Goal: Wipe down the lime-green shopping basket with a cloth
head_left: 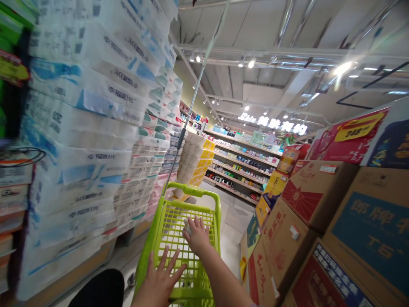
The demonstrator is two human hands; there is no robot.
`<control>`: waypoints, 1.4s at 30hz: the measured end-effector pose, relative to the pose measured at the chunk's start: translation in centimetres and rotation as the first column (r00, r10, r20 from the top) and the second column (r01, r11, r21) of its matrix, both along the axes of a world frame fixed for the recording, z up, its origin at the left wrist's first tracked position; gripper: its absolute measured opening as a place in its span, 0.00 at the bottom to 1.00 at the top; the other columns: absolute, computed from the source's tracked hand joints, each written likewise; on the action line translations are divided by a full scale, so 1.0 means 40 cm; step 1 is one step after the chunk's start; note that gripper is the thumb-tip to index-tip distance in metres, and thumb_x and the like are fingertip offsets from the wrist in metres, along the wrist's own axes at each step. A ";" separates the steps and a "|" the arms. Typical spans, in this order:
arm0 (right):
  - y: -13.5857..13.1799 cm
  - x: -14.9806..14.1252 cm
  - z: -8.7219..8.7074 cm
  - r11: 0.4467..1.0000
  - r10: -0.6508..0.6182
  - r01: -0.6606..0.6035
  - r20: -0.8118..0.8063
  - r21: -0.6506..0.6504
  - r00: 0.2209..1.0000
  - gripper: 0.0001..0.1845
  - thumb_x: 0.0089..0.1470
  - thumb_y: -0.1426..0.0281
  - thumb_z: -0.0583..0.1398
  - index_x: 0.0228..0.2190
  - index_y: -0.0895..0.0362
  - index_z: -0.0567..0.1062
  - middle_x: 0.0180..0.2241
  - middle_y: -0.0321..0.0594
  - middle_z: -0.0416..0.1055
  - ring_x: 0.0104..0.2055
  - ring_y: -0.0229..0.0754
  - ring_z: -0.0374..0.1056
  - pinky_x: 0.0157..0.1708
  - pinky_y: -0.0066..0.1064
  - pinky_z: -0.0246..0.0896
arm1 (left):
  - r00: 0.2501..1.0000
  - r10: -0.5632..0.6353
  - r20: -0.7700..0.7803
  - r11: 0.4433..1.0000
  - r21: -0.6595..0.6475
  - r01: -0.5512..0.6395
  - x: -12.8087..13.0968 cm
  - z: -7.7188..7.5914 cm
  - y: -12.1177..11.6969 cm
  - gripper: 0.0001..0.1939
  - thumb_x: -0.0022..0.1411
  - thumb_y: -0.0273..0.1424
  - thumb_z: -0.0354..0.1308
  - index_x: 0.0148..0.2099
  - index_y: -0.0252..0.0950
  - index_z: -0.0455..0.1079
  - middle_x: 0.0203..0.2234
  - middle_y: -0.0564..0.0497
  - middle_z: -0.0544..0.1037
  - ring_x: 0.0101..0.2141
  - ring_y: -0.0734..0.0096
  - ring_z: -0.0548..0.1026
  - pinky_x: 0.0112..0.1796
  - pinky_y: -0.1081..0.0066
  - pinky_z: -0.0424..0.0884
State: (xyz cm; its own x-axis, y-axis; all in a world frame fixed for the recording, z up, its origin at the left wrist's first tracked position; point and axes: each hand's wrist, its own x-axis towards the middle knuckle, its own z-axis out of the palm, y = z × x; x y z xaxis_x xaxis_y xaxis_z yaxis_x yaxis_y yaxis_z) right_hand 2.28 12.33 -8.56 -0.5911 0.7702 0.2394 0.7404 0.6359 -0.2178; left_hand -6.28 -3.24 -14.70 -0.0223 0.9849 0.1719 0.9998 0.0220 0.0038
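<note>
The green basket point(188, 206) stands near centre, nothing visibly lifted clear yet, the left hand point(162, 275) spread and empty at near left, the right hand point(197, 236) splayed farther off by a pale item point(187, 227), grip unclear.

- White wrapped packs point(105, 102), stacked left of the left hand point(161, 275).
- Cardboard cartons point(281, 243), stacked right of the right hand point(197, 237).
- Stocked shelves point(234, 193), beyond both hands.

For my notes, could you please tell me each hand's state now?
Left hand: open, spread wide.
Right hand: cannot tell whether it holds the pale item there.
</note>
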 end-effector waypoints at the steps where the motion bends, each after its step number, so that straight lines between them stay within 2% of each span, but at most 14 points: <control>1: 0.012 -0.004 -0.018 1.000 0.016 -0.016 -0.008 0.000 1.000 0.30 0.59 0.54 0.52 0.61 0.46 0.58 0.66 0.43 0.48 0.67 0.59 0.39 0.60 0.61 0.38 | 1.000 0.000 0.004 1.000 -0.003 0.000 -0.004 -0.003 0.002 0.48 0.46 0.28 0.68 0.64 0.59 0.49 0.66 0.46 0.46 0.63 0.33 0.41 0.52 0.25 0.27; 3: 0.025 -0.004 -0.050 0.997 0.064 -0.062 -0.041 0.043 0.997 0.27 0.59 0.57 0.54 0.58 0.46 0.62 0.64 0.42 0.53 0.66 0.56 0.45 0.61 0.56 0.42 | 1.000 0.003 0.029 0.999 -0.037 -0.002 -0.014 -0.001 0.004 0.47 0.47 0.27 0.67 0.64 0.59 0.49 0.66 0.47 0.46 0.63 0.33 0.40 0.51 0.25 0.27; 5: 0.031 0.003 -0.074 0.986 0.128 -0.120 -0.073 0.113 0.989 0.24 0.58 0.63 0.55 0.56 0.47 0.66 0.61 0.40 0.58 0.65 0.52 0.48 0.61 0.51 0.44 | 0.996 -0.038 0.083 0.996 -0.072 0.044 -0.021 0.012 0.002 0.46 0.49 0.30 0.66 0.65 0.59 0.49 0.67 0.47 0.45 0.63 0.33 0.40 0.52 0.25 0.28; 8: 0.049 0.024 -0.091 0.968 0.183 -0.160 -0.110 0.195 0.977 0.23 0.56 0.72 0.54 0.53 0.50 0.69 0.58 0.41 0.63 0.63 0.48 0.52 0.61 0.46 0.48 | 0.991 -0.068 0.112 0.995 -0.060 0.075 -0.019 0.041 -0.010 0.46 0.49 0.31 0.66 0.65 0.59 0.48 0.67 0.48 0.45 0.64 0.36 0.39 0.53 0.27 0.29; 11: 0.093 0.058 -0.089 0.965 0.100 -0.055 -0.166 0.258 0.981 0.24 0.55 0.78 0.51 0.52 0.54 0.70 0.56 0.45 0.65 0.61 0.47 0.56 0.59 0.43 0.52 | 0.998 0.004 0.064 0.998 -0.060 0.000 -0.005 0.067 -0.024 0.48 0.45 0.24 0.66 0.64 0.58 0.51 0.66 0.49 0.46 0.64 0.37 0.40 0.55 0.29 0.29; 14: 0.146 0.098 -0.083 0.949 -0.014 0.091 -0.249 0.301 0.968 0.25 0.55 0.79 0.50 0.52 0.56 0.70 0.57 0.48 0.64 0.61 0.47 0.56 0.58 0.44 0.53 | 0.998 0.002 0.070 0.997 -0.082 0.003 0.003 0.080 -0.032 0.49 0.42 0.21 0.66 0.63 0.58 0.54 0.66 0.49 0.47 0.64 0.37 0.41 0.55 0.29 0.30; 17: 0.168 0.123 -0.085 0.957 -0.034 0.093 -0.213 0.275 0.976 0.22 0.56 0.74 0.52 0.52 0.55 0.70 0.56 0.49 0.65 0.59 0.48 0.59 0.56 0.44 0.56 | 0.997 -0.011 0.082 0.998 -0.057 0.016 0.003 0.080 -0.032 0.48 0.42 0.23 0.66 0.63 0.57 0.55 0.66 0.49 0.47 0.64 0.37 0.40 0.55 0.30 0.30; 20: 0.140 0.127 -0.090 0.964 -0.072 0.115 -0.178 0.239 0.981 0.20 0.56 0.75 0.51 0.48 0.54 0.73 0.53 0.47 0.67 0.56 0.47 0.62 0.54 0.42 0.57 | 0.998 -0.016 0.056 0.998 -0.053 0.019 0.004 0.081 -0.032 0.48 0.43 0.22 0.66 0.63 0.57 0.55 0.66 0.49 0.47 0.64 0.36 0.42 0.55 0.29 0.31; 23: 0.072 0.129 -0.097 0.966 -0.112 0.153 -0.197 0.210 0.974 0.22 0.55 0.81 0.49 0.44 0.55 0.75 0.50 0.46 0.70 0.54 0.46 0.63 0.53 0.38 0.58 | 1.000 -0.021 0.015 0.998 -0.062 0.022 0.008 0.088 -0.036 0.48 0.43 0.19 0.65 0.63 0.57 0.55 0.66 0.49 0.49 0.64 0.38 0.43 0.56 0.30 0.34; 29: -0.077 0.159 -0.131 0.969 -0.059 0.109 -0.221 0.222 0.973 0.26 0.50 0.84 0.52 0.47 0.53 0.74 0.54 0.44 0.67 0.57 0.46 0.59 0.55 0.37 0.54 | 0.998 -0.046 -0.033 0.999 -0.020 0.046 0.005 0.078 -0.038 0.47 0.45 0.20 0.66 0.64 0.56 0.54 0.67 0.48 0.48 0.64 0.39 0.42 0.56 0.31 0.33; 33: -0.080 0.162 -0.103 0.986 -0.044 0.086 -0.269 0.145 0.962 0.22 0.57 0.79 0.51 0.50 0.52 0.71 0.48 0.43 0.71 0.51 0.44 0.64 0.50 0.34 0.59 | 0.998 -0.058 -0.021 0.998 -0.009 0.058 0.000 0.074 -0.034 0.44 0.47 0.22 0.65 0.63 0.55 0.56 0.67 0.48 0.48 0.65 0.39 0.40 0.57 0.32 0.32; 36: -0.053 0.149 -0.085 0.981 -0.081 0.135 -0.343 0.137 0.936 0.21 0.60 0.75 0.51 0.53 0.53 0.68 0.52 0.45 0.68 0.55 0.44 0.61 0.53 0.37 0.56 | 0.998 -0.057 -0.009 0.998 -0.008 0.057 0.000 0.074 -0.032 0.44 0.47 0.22 0.65 0.63 0.55 0.56 0.67 0.48 0.48 0.65 0.40 0.41 0.58 0.33 0.32; 39: -0.058 0.137 -0.101 0.977 -0.088 0.150 -0.355 0.149 0.931 0.20 0.59 0.77 0.50 0.50 0.53 0.70 0.54 0.46 0.65 0.59 0.46 0.56 0.56 0.42 0.52 | 0.998 -0.055 -0.015 0.998 -0.017 0.054 0.000 0.069 -0.031 0.45 0.47 0.24 0.65 0.64 0.55 0.54 0.67 0.48 0.48 0.65 0.40 0.41 0.58 0.33 0.32; 42: -0.098 0.137 -0.128 0.982 -0.050 0.110 -0.351 0.154 0.935 0.21 0.57 0.79 0.50 0.47 0.51 0.73 0.52 0.43 0.67 0.57 0.46 0.58 0.55 0.41 0.54 | 0.998 -0.057 -0.035 0.998 -0.025 0.057 0.000 0.065 -0.033 0.45 0.48 0.26 0.66 0.64 0.56 0.53 0.67 0.49 0.47 0.65 0.40 0.42 0.57 0.33 0.32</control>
